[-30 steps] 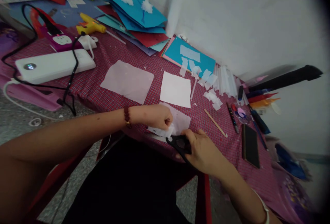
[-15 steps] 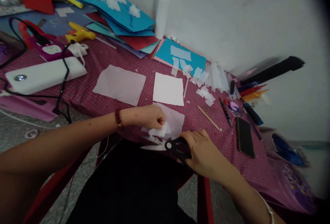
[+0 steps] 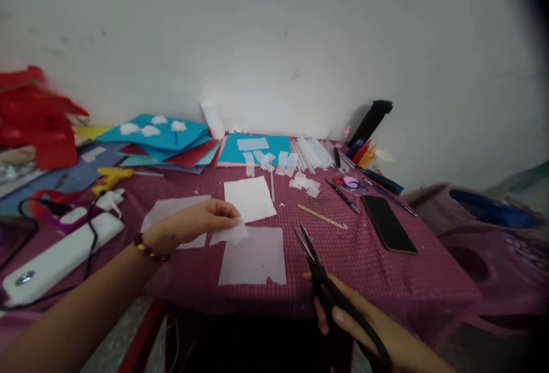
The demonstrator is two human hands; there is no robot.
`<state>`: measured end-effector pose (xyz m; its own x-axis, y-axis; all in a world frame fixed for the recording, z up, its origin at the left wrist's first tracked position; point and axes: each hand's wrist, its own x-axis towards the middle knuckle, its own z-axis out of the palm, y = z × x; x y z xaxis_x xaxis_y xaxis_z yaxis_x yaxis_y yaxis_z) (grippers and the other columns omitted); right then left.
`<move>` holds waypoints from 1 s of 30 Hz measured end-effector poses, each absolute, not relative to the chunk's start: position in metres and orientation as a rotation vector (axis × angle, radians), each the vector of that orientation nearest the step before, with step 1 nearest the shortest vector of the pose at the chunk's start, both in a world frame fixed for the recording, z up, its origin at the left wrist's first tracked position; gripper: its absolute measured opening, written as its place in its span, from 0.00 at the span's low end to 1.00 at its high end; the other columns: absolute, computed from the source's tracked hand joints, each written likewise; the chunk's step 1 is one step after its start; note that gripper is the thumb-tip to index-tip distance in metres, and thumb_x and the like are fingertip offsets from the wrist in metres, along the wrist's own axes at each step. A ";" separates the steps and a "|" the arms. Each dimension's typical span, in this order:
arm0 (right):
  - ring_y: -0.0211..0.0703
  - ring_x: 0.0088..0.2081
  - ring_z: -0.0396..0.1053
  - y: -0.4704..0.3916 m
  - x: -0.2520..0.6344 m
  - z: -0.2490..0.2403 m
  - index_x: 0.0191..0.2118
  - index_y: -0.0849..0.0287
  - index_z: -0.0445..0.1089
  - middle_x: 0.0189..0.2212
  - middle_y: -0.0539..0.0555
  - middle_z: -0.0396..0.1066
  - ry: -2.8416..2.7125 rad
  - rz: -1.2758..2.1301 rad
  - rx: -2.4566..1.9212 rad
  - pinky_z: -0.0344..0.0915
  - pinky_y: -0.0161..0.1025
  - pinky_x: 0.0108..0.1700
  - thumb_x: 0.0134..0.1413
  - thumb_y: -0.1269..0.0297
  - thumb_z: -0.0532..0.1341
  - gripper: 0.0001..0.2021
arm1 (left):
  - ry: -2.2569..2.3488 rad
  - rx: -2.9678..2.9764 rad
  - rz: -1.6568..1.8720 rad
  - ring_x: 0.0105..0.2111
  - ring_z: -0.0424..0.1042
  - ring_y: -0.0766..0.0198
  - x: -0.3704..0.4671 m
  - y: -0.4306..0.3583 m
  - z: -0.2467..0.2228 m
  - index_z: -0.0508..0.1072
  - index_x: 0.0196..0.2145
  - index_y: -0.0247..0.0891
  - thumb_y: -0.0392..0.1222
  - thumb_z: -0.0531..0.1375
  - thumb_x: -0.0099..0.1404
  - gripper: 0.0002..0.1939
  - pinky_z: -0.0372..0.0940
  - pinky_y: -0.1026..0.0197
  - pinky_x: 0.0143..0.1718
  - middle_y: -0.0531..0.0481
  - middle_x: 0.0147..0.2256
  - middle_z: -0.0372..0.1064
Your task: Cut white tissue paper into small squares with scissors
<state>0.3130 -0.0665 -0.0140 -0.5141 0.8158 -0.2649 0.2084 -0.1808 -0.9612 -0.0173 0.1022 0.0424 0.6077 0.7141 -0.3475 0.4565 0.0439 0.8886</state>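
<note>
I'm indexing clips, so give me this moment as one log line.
left hand: pinching white paper piece | right hand: holding black-handled scissors, slightly open | nearby: wooden stick, dark phone

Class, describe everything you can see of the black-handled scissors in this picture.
The black-handled scissors have two slim, pointed, grey blades that look like metal, parted in a narrow V, and long black handles that look like plastic. The bare right hand grips the handles, partly hiding them. The blades point away from the person and slightly left, over the red checked tablecloth, with no paper between them.
</note>
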 end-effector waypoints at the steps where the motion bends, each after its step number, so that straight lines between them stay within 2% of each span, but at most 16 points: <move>1: 0.43 0.37 0.67 -0.063 0.308 -0.016 0.64 0.51 0.48 0.36 0.53 0.66 -1.551 1.784 -1.100 0.62 0.43 0.42 0.61 0.46 0.52 0.30 | 1.066 1.558 0.284 0.21 0.58 0.71 -0.018 0.110 0.048 0.75 0.34 0.36 0.43 0.61 0.55 0.10 0.52 0.68 0.23 0.55 0.25 0.67; 5: 0.44 0.39 0.68 -0.039 0.290 -0.026 0.65 0.48 0.44 0.38 0.53 0.67 -1.282 1.929 -0.823 0.60 0.42 0.43 0.56 0.43 0.56 0.36 | 1.254 1.371 0.386 0.18 0.57 0.71 -0.014 0.144 0.066 0.77 0.34 0.36 0.38 0.61 0.47 0.14 0.50 0.69 0.18 0.54 0.23 0.70; 7: 0.45 0.40 0.68 -0.024 0.282 -0.030 0.65 0.48 0.45 0.39 0.54 0.68 -1.178 2.014 -0.745 0.60 0.41 0.42 0.54 0.43 0.59 0.38 | 1.254 1.287 0.405 0.19 0.62 0.70 -0.011 0.164 0.072 0.77 0.33 0.35 0.37 0.60 0.45 0.14 0.53 0.68 0.18 0.52 0.24 0.72; 11: 0.40 0.35 0.69 0.012 0.262 -0.025 0.62 0.51 0.53 0.37 0.54 0.70 -0.959 2.176 -0.650 0.58 0.34 0.34 0.50 0.42 0.62 0.37 | 1.235 1.180 0.430 0.24 0.69 0.66 -0.008 0.208 0.081 0.77 0.32 0.35 0.35 0.59 0.44 0.14 0.62 0.65 0.25 0.49 0.27 0.74; 15: 0.31 0.27 0.65 0.054 0.231 -0.018 0.56 0.57 0.61 0.31 0.52 0.71 -0.657 2.329 -0.582 0.53 0.29 0.28 0.44 0.40 0.64 0.37 | 1.235 1.179 0.455 0.24 0.69 0.65 -0.004 0.248 0.083 0.77 0.33 0.35 0.34 0.59 0.45 0.14 0.63 0.65 0.25 0.50 0.27 0.74; 19: 0.38 0.26 0.70 0.103 0.197 -0.018 0.56 0.55 0.58 0.25 0.48 0.70 -0.499 2.371 -0.528 0.61 0.36 0.32 0.38 0.36 0.65 0.41 | 1.207 1.119 0.473 0.23 0.70 0.65 -0.002 0.271 0.074 0.78 0.31 0.36 0.34 0.60 0.44 0.13 0.63 0.65 0.25 0.50 0.26 0.75; 23: 0.43 0.27 0.70 0.135 0.181 -0.016 0.55 0.56 0.57 0.25 0.49 0.70 -0.505 2.250 -0.562 0.65 0.45 0.33 0.40 0.37 0.64 0.40 | 1.227 1.074 0.499 0.25 0.71 0.64 -0.004 0.276 0.060 0.78 0.31 0.36 0.33 0.61 0.45 0.12 0.65 0.63 0.29 0.51 0.27 0.76; 30: 0.40 0.26 0.69 0.146 0.185 -0.016 0.55 0.57 0.56 0.25 0.47 0.69 -0.564 2.244 -0.672 0.65 0.42 0.32 0.39 0.37 0.64 0.41 | 1.197 0.921 0.572 0.25 0.70 0.66 -0.008 0.272 0.044 0.76 0.30 0.35 0.32 0.65 0.47 0.09 0.65 0.65 0.30 0.53 0.26 0.75</move>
